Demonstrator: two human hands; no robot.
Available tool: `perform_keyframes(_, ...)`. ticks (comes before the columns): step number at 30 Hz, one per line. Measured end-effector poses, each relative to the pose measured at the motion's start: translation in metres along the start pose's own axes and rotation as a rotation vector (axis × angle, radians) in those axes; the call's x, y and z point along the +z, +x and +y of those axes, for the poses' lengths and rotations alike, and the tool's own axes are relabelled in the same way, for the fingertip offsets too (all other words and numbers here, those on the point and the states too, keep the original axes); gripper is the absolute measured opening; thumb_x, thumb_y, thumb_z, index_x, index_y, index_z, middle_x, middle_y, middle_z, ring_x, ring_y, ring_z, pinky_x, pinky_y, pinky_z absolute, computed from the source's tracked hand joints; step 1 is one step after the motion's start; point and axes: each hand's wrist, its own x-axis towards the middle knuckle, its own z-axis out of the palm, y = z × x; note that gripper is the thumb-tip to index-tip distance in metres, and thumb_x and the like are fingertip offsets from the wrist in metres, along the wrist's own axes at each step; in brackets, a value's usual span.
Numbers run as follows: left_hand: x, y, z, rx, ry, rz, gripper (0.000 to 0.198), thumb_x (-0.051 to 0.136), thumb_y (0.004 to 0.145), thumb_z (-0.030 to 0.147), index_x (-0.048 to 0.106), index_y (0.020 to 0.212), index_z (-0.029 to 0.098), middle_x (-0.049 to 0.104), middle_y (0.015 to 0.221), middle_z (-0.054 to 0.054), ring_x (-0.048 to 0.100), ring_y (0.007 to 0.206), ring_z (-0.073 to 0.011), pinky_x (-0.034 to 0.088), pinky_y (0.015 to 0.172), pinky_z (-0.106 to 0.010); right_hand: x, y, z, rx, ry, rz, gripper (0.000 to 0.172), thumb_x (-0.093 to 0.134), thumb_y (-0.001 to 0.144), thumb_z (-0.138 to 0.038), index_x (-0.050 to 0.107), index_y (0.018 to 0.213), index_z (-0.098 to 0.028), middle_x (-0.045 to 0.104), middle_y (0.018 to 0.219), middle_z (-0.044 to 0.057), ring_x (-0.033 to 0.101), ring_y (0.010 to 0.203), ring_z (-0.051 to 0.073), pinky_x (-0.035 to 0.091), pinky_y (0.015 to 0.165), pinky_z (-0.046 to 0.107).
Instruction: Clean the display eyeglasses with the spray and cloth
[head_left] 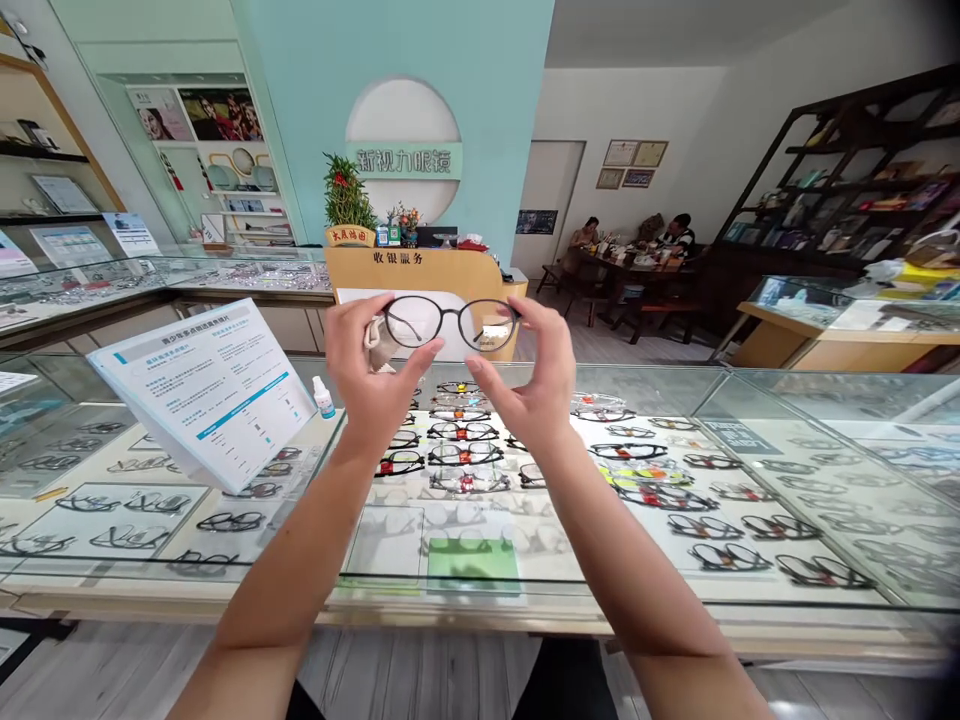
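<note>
A pair of eyeglasses (451, 311) with thin dark round rims is held up level above the counter, its lenses upright. My left hand (367, 350) grips the left end of the frame between thumb and fingers. At the other end, my right hand (536, 360) pinches the right rim. A small pale label shows on the right lens. Bunched beside my left fingers is a beige cloth (377, 345), partly hidden by the hand; I cannot tell how it is held.
Beneath my arms runs a glass display counter (600, 590) with several rows of eyeglasses inside. On it stand a tilted white information sign (210, 390) and a small white-and-blue bottle (323, 398). A wooden cashier desk (420, 272) stands beyond. Two people sit at a dark table (622, 270) farther back.
</note>
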Motion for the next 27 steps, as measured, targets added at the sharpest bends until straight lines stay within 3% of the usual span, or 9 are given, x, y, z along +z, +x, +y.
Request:
perform_keyframes(4, -0.003, 0.030, 0.027, 0.025, -0.079, 0.042, 0.068, 0.093, 0.085, 0.067, 0.069, 0.138, 0.031, 0.065, 0.128, -0.008, 0.065, 0.130, -0.0332, 0.055, 0.112, -0.052, -0.024, 0.032, -0.026, -0.014, -0.017, 0.027, 0.054, 0.074, 0.106, -0.054, 0.061, 0.154, -0.033, 0.075, 0.135, 0.011, 0.072, 0.124, 0.033, 0.058, 0.113, 0.057)
perform_keyframes(8, -0.005, 0.034, 0.042, 0.018, -0.131, 0.035, 0.062, 0.095, 0.086, 0.060, 0.071, 0.136, 0.032, 0.065, 0.127, -0.007, 0.066, 0.127, -0.0316, 0.056, 0.111, -0.051, -0.035, 0.036, -0.039, 0.032, -0.018, 0.057, 0.050, 0.076, 0.106, -0.053, 0.063, 0.151, -0.036, 0.076, 0.133, 0.008, 0.074, 0.123, 0.031, 0.060, 0.112, 0.057)
perform_keyframes(16, -0.006, 0.035, 0.033, -0.083, -0.101, -0.156, 0.056, 0.098, 0.085, 0.057, 0.075, 0.128, 0.029, 0.073, 0.120, -0.006, 0.072, 0.119, -0.0288, 0.059, 0.108, -0.047, -0.039, 0.035, -0.025, 0.149, -0.012, 0.003, 0.049, 0.084, 0.100, -0.047, 0.068, 0.144, -0.034, 0.078, 0.135, 0.008, 0.075, 0.124, 0.032, 0.066, 0.103, 0.053)
perform_keyframes(21, -0.003, 0.033, 0.032, -0.098, -0.097, -0.136, 0.054, 0.098, 0.084, 0.058, 0.076, 0.124, 0.028, 0.076, 0.116, -0.005, 0.073, 0.115, -0.0276, 0.061, 0.104, -0.043, -0.039, 0.036, -0.027, 0.195, 0.003, 0.004, 0.050, 0.085, 0.099, -0.048, 0.069, 0.143, -0.033, 0.080, 0.136, 0.009, 0.077, 0.125, 0.032, 0.067, 0.102, 0.054)
perform_keyframes(27, 0.000, 0.031, 0.033, -0.137, -0.095, -0.143, 0.051, 0.096, 0.086, 0.059, 0.077, 0.123, 0.029, 0.076, 0.116, -0.006, 0.072, 0.116, -0.0283, 0.060, 0.106, -0.046, -0.047, 0.038, -0.029, 0.222, 0.051, -0.087, 0.042, 0.081, 0.101, -0.040, 0.073, 0.142, -0.032, 0.080, 0.138, 0.009, 0.077, 0.128, 0.032, 0.066, 0.106, 0.055)
